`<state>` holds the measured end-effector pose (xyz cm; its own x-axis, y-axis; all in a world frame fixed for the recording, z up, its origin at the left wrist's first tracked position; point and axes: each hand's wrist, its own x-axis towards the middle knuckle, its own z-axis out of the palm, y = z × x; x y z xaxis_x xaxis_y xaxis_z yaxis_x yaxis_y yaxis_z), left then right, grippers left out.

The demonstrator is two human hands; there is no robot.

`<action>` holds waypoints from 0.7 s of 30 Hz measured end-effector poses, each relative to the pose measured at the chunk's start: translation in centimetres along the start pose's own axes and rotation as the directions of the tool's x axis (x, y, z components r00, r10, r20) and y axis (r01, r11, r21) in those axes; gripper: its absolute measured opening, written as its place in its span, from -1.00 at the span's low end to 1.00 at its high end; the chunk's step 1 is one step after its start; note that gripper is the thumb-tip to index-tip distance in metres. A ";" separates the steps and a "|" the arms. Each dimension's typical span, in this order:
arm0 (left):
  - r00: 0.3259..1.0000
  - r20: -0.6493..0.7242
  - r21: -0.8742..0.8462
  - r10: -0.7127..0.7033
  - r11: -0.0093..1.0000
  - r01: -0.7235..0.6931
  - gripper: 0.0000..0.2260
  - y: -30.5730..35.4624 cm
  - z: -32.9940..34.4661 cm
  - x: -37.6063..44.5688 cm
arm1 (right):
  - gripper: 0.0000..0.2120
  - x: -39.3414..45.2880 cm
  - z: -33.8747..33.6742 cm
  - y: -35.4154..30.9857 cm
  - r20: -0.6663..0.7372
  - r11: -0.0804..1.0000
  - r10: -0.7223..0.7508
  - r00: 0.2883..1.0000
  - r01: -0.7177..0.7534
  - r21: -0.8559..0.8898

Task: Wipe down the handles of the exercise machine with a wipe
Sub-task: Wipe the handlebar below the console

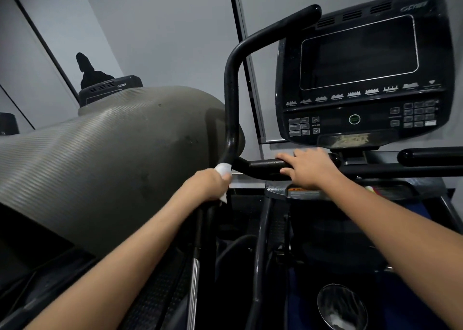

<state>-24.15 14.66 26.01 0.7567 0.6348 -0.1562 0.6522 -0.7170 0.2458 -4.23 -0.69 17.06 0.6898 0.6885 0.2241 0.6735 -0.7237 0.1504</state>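
Left hand (211,184) wrapped around wipe (223,168) on curved handle (231,119), frame centre, for full contact; right hand (307,166) spread flat on horizontal bar (265,164), apparently bracing.

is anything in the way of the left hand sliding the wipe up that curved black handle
Nothing visible blocks it. The left hand grips the white wipe around the curved black handle, which is bare above it. The rolled grey ribbed mat lies behind it; the right hand rests on the short black horizontal grip.
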 end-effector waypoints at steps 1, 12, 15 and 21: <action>0.991 0.131 -0.156 -0.031 0.986 0.052 -0.56 0.4 -0.5 1.4 | -0.49 0.0 0.1 0.0 -0.004 1.000 0.002 1.000 -0.002 0.001; 0.897 0.378 -0.761 0.231 0.629 0.159 -0.52 -2.4 0.0 5.6 | -0.52 -0.3 -0.6 -0.1 -0.002 1.000 0.005 1.000 -0.005 0.011; 0.921 0.330 -0.705 0.209 0.703 0.093 -0.53 -4.2 0.3 2.6 | -0.51 -0.8 -1.2 -0.4 0.002 1.000 0.013 1.000 -0.013 0.005; 0.989 -0.036 -0.054 0.142 0.988 -0.144 -0.61 -5.3 1.8 -3.9 | -0.51 -1.2 -1.7 -0.8 0.005 1.000 0.030 1.000 -0.030 0.000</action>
<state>-30.43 15.45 23.56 0.8395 0.5367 -0.0850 0.5335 -0.7843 0.3167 -6.03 -1.05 18.32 0.7108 0.6668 0.2239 0.6525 -0.7440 0.1440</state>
